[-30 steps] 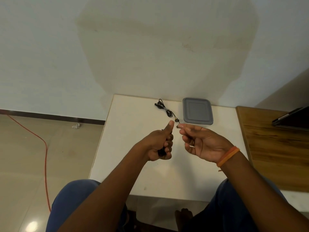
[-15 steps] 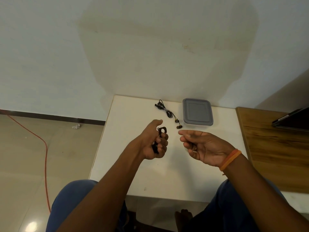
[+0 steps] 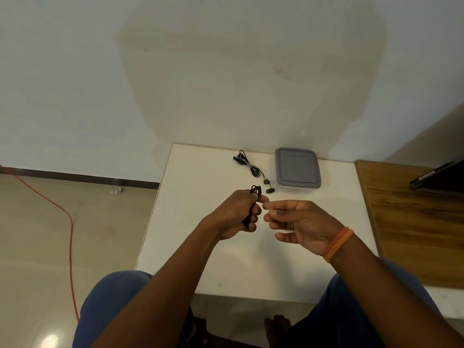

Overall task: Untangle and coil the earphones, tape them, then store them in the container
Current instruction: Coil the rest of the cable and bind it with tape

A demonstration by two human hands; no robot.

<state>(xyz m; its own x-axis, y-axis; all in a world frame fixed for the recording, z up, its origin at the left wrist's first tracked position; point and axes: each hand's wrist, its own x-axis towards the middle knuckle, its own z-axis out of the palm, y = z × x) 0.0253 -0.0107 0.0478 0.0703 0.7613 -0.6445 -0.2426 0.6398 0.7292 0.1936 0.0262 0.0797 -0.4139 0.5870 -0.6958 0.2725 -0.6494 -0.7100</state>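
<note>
While my left hand point(image 3: 238, 212) stays out of it as a mere clamp, fingers curled shut around a small black earphone coil point(image 3: 253, 204) at the centre of the frame, I judge the coiling step to be nearly done for this set. My right hand point(image 3: 298, 222) sits just beside it, palm up, fingers loosely apart and holding nothing I can make out; its fingertips point(image 3: 270, 205) almost meet the left thumb. A 2nd pair of earphones point(image 3: 251, 168) lies on the white table point(image 3: 200, 247), above my hands, with a pale band around the middle of its bundle and both buds toward the grey container point(image 3: 297, 168), whose lid is on, just right of them. No tape roll shows anywhere. Next I need tape for this coil, then the lid must come off before anything goes in.
</note>
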